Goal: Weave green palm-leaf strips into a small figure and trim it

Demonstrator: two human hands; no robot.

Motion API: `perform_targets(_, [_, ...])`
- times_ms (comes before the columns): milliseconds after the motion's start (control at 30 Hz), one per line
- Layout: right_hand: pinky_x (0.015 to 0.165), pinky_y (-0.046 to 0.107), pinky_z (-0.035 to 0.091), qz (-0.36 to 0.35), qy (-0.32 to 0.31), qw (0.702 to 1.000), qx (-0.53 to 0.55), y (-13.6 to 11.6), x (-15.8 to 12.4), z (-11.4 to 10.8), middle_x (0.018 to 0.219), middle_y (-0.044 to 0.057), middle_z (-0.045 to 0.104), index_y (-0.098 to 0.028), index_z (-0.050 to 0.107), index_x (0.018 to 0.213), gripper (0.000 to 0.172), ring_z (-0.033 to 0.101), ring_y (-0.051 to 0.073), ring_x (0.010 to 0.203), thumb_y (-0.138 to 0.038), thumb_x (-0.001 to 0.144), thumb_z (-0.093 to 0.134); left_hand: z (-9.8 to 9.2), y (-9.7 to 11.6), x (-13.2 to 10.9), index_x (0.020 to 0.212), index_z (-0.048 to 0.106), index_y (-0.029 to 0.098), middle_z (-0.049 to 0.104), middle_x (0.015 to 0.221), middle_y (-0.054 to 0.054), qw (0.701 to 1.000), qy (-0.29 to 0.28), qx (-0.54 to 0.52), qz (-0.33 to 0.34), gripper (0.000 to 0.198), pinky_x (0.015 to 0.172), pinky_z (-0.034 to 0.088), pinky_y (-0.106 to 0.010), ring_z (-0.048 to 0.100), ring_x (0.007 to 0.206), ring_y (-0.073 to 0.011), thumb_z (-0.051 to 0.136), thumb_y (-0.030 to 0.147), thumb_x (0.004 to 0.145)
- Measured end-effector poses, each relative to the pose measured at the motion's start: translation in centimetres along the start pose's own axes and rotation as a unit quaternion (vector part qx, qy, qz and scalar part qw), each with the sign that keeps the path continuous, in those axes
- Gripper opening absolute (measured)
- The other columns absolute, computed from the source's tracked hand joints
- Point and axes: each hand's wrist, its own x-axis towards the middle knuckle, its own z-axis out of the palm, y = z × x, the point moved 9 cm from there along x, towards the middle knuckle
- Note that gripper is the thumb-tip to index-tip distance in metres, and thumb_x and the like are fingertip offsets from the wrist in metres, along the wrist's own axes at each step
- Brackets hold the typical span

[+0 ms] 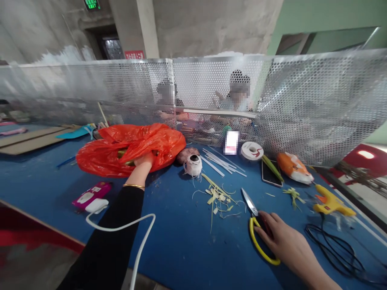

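My left hand (144,161) reaches into a crumpled red plastic bag (163,141). Its fingers are hidden by the bag, and something yellow-green shows beside them. On the right, my right hand (279,235) is closed around the handles of a pair of scissors (250,204) lying on the blue table (187,225). One yellow handle loop shows, and the blades point away from me. Between the hands, green and pale plant-like scraps (219,196) are scattered near a spool of white thread (193,166).
White strips (222,163), a ribbon roll (252,150) and a phone (270,171) lie toward the perforated metal divider (208,84). A yellow glue gun (331,202) with a black cord is at right. A purple box (92,195) and white cable (121,227) lie at left. People sit beyond the divider.
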Motion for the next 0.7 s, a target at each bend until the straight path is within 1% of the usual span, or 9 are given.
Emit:
perform_targets(100, [0.052, 0.030, 0.039, -0.006, 0.009, 1.000, -0.001, -0.1, 0.0, -0.2, 0.097, 0.009, 0.066, -0.022, 0.057, 0.118, 0.040, 0.069, 0.025, 0.071, -0.047, 0.093, 0.038, -0.1, -0.3, -0.2, 0.100, 0.070, 0.014, 0.071, 0.106, -0.022, 0.999, -0.004, 0.041, -0.015, 0.036, 0.094, 0.044, -0.047, 0.059, 0.114, -0.0385, 0.058, 0.043, 0.082])
perform_targets(200, [0.051, 0.030, 0.036, -0.011, -0.003, 1.000, -0.001, -0.3, 0.1, -0.2, 0.096, 0.008, 0.065, -0.022, 0.057, 0.118, 0.039, 0.069, 0.025, 0.070, -0.046, 0.093, 0.039, -0.7, -0.2, -0.6, 0.104, 0.069, 0.011, 0.068, 0.112, -0.024, 0.997, 0.004, 0.070, -0.015, 0.038, 0.093, 0.044, -0.045, 0.058, 0.117, -0.0386, 0.053, 0.040, 0.086])
perform_targets(300, [0.052, 0.030, 0.036, -0.016, -0.021, 1.000, 0.003, -0.6, 0.0, -0.4, 0.096, 0.008, 0.064, -0.021, 0.056, 0.119, 0.038, 0.069, 0.025, 0.071, -0.045, 0.094, 0.038, -2.2, -0.2, -1.6, 0.110, 0.067, 0.007, 0.065, 0.116, -0.026, 0.995, 0.019, 0.093, -0.018, 0.039, 0.089, 0.046, -0.047, 0.059, 0.114, -0.0396, 0.047, 0.033, 0.089])
perform_targets(367, [0.052, 0.030, 0.036, -0.022, -0.027, 0.999, 0.005, -0.8, 0.0, -0.5, 0.096, 0.008, 0.063, -0.020, 0.055, 0.119, 0.038, 0.068, 0.025, 0.072, -0.044, 0.094, 0.038, -3.6, -0.3, -2.9, 0.112, 0.067, 0.009, 0.066, 0.115, -0.024, 0.994, 0.027, 0.105, -0.008, 0.035, 0.084, 0.048, -0.046, 0.063, 0.107, -0.0388, 0.049, 0.027, 0.087])
perform_targets(433, [0.053, 0.030, 0.036, -0.024, -0.027, 0.999, 0.002, -0.9, -0.1, -0.6, 0.096, 0.008, 0.062, -0.020, 0.054, 0.120, 0.038, 0.068, 0.025, 0.072, -0.043, 0.094, 0.039, -5.4, -0.4, -5.0, 0.118, 0.065, 0.015, 0.068, 0.112, -0.019, 0.992, 0.048, 0.116, 0.019, 0.037, 0.083, 0.048, -0.045, 0.063, 0.106, -0.0369, 0.051, 0.024, 0.085])
perform_targets(467, [0.053, 0.030, 0.036, -0.024, -0.025, 0.999, 0.000, -0.9, -0.1, -0.7, 0.096, 0.008, 0.062, -0.019, 0.054, 0.121, 0.038, 0.068, 0.025, 0.073, -0.042, 0.094, 0.039, -6.6, -0.3, -6.4, 0.118, 0.065, 0.018, 0.071, 0.105, -0.017, 0.988, 0.071, 0.128, 0.044, 0.037, 0.080, 0.049, -0.045, 0.065, 0.101, -0.0365, 0.052, 0.024, 0.084])
perform_targets(500, [0.053, 0.031, 0.036, -0.025, -0.023, 0.999, -0.001, -1.0, -0.1, -0.7, 0.096, 0.008, 0.062, -0.019, 0.054, 0.121, 0.037, 0.068, 0.025, 0.073, -0.041, 0.095, 0.039, -7.9, -0.2, -8.0, 0.118, 0.066, 0.019, 0.071, 0.100, -0.016, 0.982, 0.102, 0.140, 0.067, 0.036, 0.076, 0.050, -0.044, 0.065, 0.096, -0.0363, 0.052, 0.025, 0.085])
perform_targets(600, [0.054, 0.031, 0.037, -0.032, -0.025, 0.999, -0.006, -1.1, -0.2, -0.5, 0.096, 0.009, 0.062, -0.018, 0.053, 0.120, 0.036, 0.068, 0.025, 0.073, -0.039, 0.095, 0.038, -11.2, -0.4, -13.8, 0.114, 0.067, 0.022, 0.071, 0.099, -0.011, 0.963, 0.201, 0.134, 0.116, 0.034, 0.072, 0.050, -0.043, 0.065, 0.091, -0.0346, 0.052, 0.025, 0.084])
perform_targets(700, [0.055, 0.030, 0.038, -0.034, -0.025, 0.999, -0.011, -1.4, -0.2, -0.7, 0.097, 0.009, 0.062, -0.017, 0.053, 0.120, 0.034, 0.068, 0.024, 0.075, -0.036, 0.096, 0.039, -12.4, -0.7, -18.6, 0.115, 0.065, 0.028, 0.072, 0.099, -0.006, 0.963, 0.231, 0.063, 0.123, 0.032, 0.066, 0.050, -0.040, 0.066, 0.086, -0.0315, 0.053, 0.033, 0.086])
